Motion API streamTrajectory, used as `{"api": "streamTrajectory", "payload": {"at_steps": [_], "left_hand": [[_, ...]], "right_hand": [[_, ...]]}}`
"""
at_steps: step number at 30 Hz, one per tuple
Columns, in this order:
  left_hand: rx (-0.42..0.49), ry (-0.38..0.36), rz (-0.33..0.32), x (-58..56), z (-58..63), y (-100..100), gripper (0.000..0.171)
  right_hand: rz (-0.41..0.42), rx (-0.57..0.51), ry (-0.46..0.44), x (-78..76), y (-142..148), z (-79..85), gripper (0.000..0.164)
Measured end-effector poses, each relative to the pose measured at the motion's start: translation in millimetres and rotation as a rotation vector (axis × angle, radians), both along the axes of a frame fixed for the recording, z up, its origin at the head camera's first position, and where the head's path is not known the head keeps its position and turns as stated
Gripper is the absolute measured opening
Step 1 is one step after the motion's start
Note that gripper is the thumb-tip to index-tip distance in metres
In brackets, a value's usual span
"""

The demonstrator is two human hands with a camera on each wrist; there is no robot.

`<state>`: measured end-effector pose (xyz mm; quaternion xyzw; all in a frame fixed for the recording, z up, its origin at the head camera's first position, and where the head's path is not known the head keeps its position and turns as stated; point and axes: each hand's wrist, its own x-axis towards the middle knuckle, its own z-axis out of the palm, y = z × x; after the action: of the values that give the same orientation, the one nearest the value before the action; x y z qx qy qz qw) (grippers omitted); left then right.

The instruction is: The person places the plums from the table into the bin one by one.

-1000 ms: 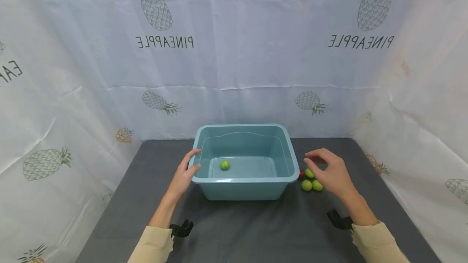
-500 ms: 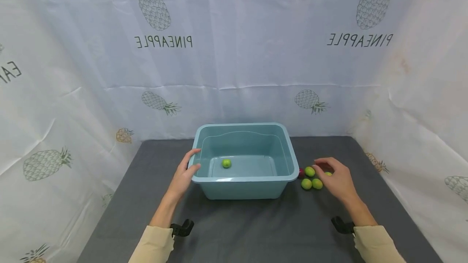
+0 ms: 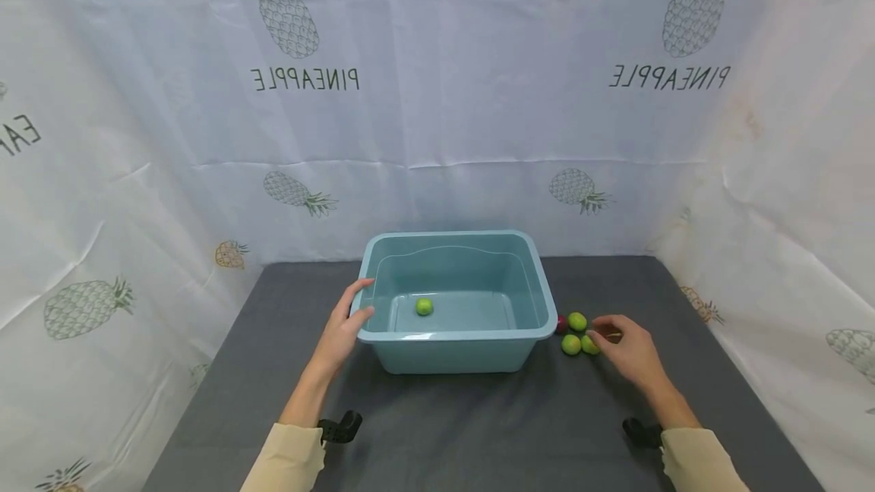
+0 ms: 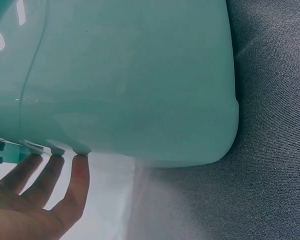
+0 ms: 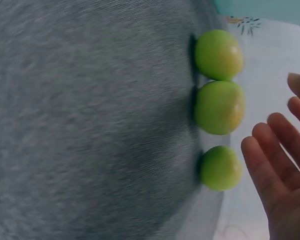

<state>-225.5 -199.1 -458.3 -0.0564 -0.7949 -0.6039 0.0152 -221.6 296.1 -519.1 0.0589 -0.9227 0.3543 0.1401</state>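
A light blue plastic tub point(image 3: 447, 355) stands mid-table with one lime point(image 3: 424, 306) on its floor. My left hand point(image 3: 339, 332) grips the tub's left rim, thumb and forefinger over the edge. In the left wrist view, the other fingers point(image 4: 75, 187) bend against the outer wall. Right of the tub lie several limes point(image 3: 577, 321) and a small dark red round thing point(image 3: 561, 324). Over the rightmost limes hovers my right hand point(image 3: 630, 351), its thumb and fingers loosely bent and apart. In the right wrist view, nothing is between them, and a lime point(image 5: 220, 168) lies close to the fingertips.
Dark grey cloth point(image 3: 465, 431) covers the table. White curtains with pineapple prints point(image 3: 437, 112) hang behind and along both sides. A black band point(image 3: 340, 427) is on the left wrist, and another black device point(image 3: 641, 433) on the right.
My right hand has moved right and down, from beside the tub's right rim to over the rightmost limes. The left hand has kept its place on the rim.
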Motion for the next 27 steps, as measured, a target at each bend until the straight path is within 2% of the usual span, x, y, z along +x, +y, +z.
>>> {"api": "streamTrajectory", "payload": {"at_steps": [9,18,27], "left_hand": [[-0.005,0.0,0.005,0.9,0.9,0,0.048],[0.012,0.001,-0.003,2.4,1.5,2,0.047],[-0.003,0.019,-0.005,2.1,2.5,2,0.046]], "right_hand": [[0.013,0.009,-0.113,1.6,5,-14.5,0.028],[-0.004,0.04,-0.186,0.5,5,-16.4,0.033],[0.01,0.045,-0.133,-2.3,6,-21.0,0.029]]}}
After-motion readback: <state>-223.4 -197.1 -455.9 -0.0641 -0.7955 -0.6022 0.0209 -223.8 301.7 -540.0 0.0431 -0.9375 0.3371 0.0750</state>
